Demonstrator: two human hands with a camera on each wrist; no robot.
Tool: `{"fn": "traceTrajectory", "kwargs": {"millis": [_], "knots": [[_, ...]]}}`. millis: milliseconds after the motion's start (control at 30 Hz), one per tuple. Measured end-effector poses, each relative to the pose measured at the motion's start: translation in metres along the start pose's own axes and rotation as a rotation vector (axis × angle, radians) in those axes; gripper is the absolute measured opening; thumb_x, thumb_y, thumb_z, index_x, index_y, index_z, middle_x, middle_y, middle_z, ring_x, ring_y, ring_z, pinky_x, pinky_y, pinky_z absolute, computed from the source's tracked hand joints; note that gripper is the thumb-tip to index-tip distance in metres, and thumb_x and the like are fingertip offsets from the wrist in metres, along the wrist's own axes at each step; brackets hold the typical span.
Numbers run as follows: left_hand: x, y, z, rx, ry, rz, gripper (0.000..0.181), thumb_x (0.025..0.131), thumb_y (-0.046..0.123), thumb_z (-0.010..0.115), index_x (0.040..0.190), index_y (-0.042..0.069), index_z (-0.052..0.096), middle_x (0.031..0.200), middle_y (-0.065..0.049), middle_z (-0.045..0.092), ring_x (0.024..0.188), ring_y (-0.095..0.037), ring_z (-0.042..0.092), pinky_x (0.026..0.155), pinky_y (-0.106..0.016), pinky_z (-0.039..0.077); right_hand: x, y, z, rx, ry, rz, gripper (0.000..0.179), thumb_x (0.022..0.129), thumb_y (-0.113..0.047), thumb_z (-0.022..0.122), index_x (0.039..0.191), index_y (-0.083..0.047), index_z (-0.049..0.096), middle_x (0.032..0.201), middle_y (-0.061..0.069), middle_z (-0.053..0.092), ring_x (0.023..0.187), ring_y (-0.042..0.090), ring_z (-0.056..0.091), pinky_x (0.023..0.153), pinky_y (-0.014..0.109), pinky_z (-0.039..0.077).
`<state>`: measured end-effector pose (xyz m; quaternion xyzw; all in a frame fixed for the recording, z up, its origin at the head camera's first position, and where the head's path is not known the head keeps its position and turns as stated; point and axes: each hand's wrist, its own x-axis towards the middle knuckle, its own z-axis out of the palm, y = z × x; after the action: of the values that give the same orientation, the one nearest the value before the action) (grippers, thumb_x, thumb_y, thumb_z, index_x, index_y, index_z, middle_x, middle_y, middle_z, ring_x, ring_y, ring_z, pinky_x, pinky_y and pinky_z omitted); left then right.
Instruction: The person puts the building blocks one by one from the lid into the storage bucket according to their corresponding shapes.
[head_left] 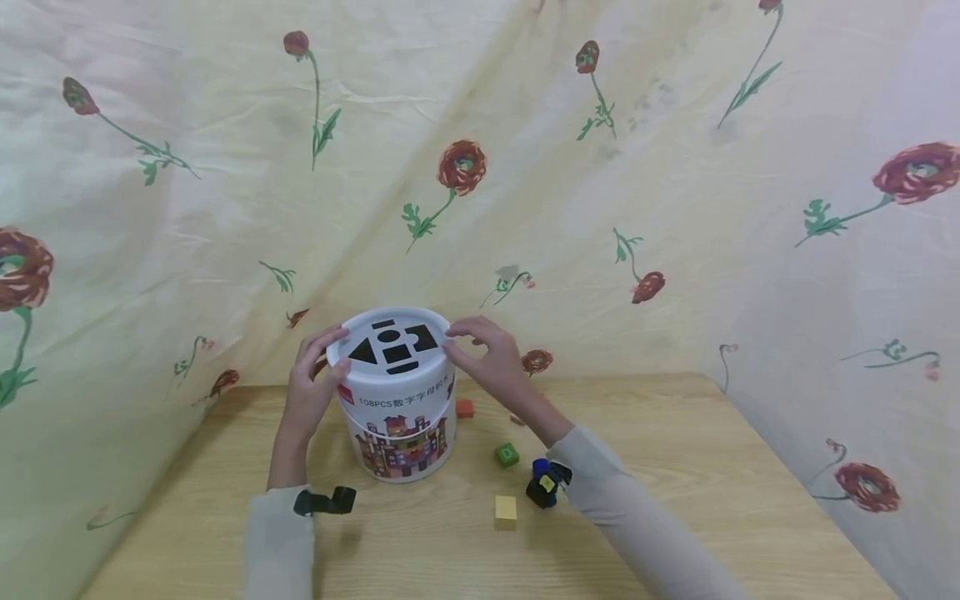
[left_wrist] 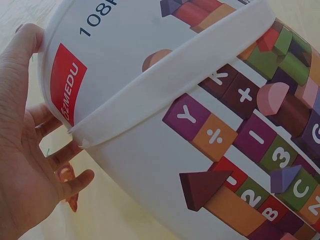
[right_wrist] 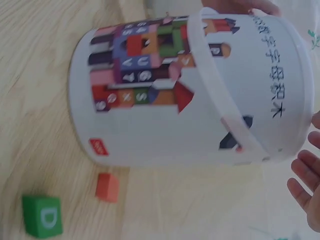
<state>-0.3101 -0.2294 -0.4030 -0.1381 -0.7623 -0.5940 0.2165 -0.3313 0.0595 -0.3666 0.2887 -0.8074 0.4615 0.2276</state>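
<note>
A white block bucket (head_left: 401, 454) with a printed castle of blocks stands upright on the table in the head view. Its white lid (head_left: 397, 383) has several dark shape cut-outs on top. My left hand (head_left: 306, 392) grips the lid's left edge, thumb in front and fingers round the side. On the right edge, the thumb and fingers of my right hand (head_left: 491, 354) hold the rim. The bucket's white handle (left_wrist: 185, 70) hangs across the printed front. In the right wrist view, the right hand's fingertips (right_wrist: 305, 170) are at the lid's edge, partly out of frame.
Right of the bucket lie a red-orange block (head_left: 465, 408), a green block (head_left: 507, 454) marked D and a yellow block (head_left: 506, 512). Blue and black pieces (head_left: 542, 483) sit by the right cuff. Flowered cloth (head_left: 525, 208) hangs behind the wooden table (head_left: 660, 467).
</note>
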Motion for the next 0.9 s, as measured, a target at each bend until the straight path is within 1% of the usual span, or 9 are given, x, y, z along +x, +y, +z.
{"fn": "traceTrajectory", "kwargs": {"millis": [133, 233, 333, 433, 567, 667, 800, 900], "knots": [[0.0, 0.0, -0.001, 0.001, 0.002, -0.001, 0.049, 0.099, 0.021, 0.06, 0.147, 0.015, 0.054, 0.158, -0.004, 0.038, 0.143, -0.023, 0.034, 0.119, -0.06, 0.028, -0.006, 0.01, -0.007, -0.033, -0.004, -0.027, 0.022, 0.095, -0.019, 0.072, 0.113, -0.007, 0.073, 0.117, 0.008, 0.073, 0.112, 0.024, 0.066, 0.094, 0.05, 0.056], [0.0, 0.0, -0.001, 0.0, 0.005, 0.001, 0.049, 0.099, 0.022, 0.06, 0.147, 0.015, 0.054, 0.158, -0.004, 0.038, 0.143, -0.022, 0.034, 0.119, -0.06, 0.029, -0.012, 0.019, -0.014, -0.059, -0.017, -0.036, 0.022, 0.093, -0.016, 0.074, 0.112, -0.006, 0.073, 0.115, 0.01, 0.073, 0.11, 0.026, 0.066, 0.092, 0.052, 0.056], [0.0, 0.0, 0.0, -0.001, 0.007, 0.003, 0.049, 0.099, 0.022, 0.06, 0.147, 0.015, 0.054, 0.157, -0.004, 0.038, 0.143, -0.022, 0.034, 0.119, -0.06, 0.028, -0.019, 0.03, -0.02, -0.088, -0.042, -0.027, 0.022, 0.092, -0.014, 0.075, 0.112, -0.005, 0.073, 0.114, 0.011, 0.073, 0.108, 0.028, 0.067, 0.093, 0.054, 0.055], [0.0, 0.0, 0.0, -0.003, 0.007, 0.003, 0.049, 0.099, 0.022, 0.06, 0.147, 0.015, 0.054, 0.157, -0.004, 0.038, 0.143, -0.022, 0.034, 0.119, -0.061, 0.028, -0.027, 0.039, -0.027, -0.128, -0.073, -0.008, 0.023, 0.091, -0.013, 0.075, 0.112, -0.005, 0.074, 0.113, 0.011, 0.074, 0.108, 0.028, 0.068, 0.092, 0.053, 0.055], [0.0, 0.0, 0.0, -0.004, 0.008, 0.003, 0.048, 0.099, 0.018, 0.059, 0.146, 0.014, 0.054, 0.157, -0.004, 0.038, 0.143, -0.022, 0.033, 0.119, -0.061, 0.028, -0.04, 0.049, -0.034, -0.171, -0.149, 0.042, 0.023, 0.091, -0.015, 0.075, 0.113, -0.007, 0.074, 0.115, 0.009, 0.074, 0.109, 0.027, 0.068, 0.095, 0.05, 0.054], [0.0, 0.0, 0.0, -0.007, 0.009, 0.003, 0.048, 0.098, 0.015, 0.059, 0.146, 0.014, 0.054, 0.157, -0.004, 0.038, 0.143, -0.022, 0.033, 0.119, -0.061, 0.028, -0.05, 0.053, -0.039, -0.181, -0.231, 0.082, 0.025, 0.092, -0.017, 0.074, 0.115, -0.007, 0.073, 0.117, 0.007, 0.074, 0.111, 0.027, 0.066, 0.096, 0.049, 0.054], [0.0, 0.0, 0.0, -0.015, 0.008, 0.004, 0.048, 0.098, 0.015, 0.059, 0.146, 0.014, 0.054, 0.157, -0.004, 0.038, 0.142, -0.021, 0.034, 0.119, -0.06, 0.028, -0.063, 0.059, -0.043, -0.198, -0.344, 0.092, 0.028, 0.091, -0.017, 0.075, 0.116, -0.006, 0.072, 0.117, 0.007, 0.073, 0.112, 0.03, 0.066, 0.095, 0.049, 0.055], [0.0, 0.0, 0.001, -0.014, 0.008, 0.004, 0.049, 0.099, 0.016, 0.059, 0.147, 0.013, 0.054, 0.157, -0.004, 0.038, 0.142, -0.022, 0.034, 0.119, -0.06, 0.028, -0.072, 0.064, -0.044, -0.215, -0.42, 0.076, 0.027, 0.09, -0.016, 0.075, 0.115, -0.006, 0.073, 0.116, 0.007, 0.073, 0.112, 0.031, 0.066, 0.097, 0.051, 0.054]]}}
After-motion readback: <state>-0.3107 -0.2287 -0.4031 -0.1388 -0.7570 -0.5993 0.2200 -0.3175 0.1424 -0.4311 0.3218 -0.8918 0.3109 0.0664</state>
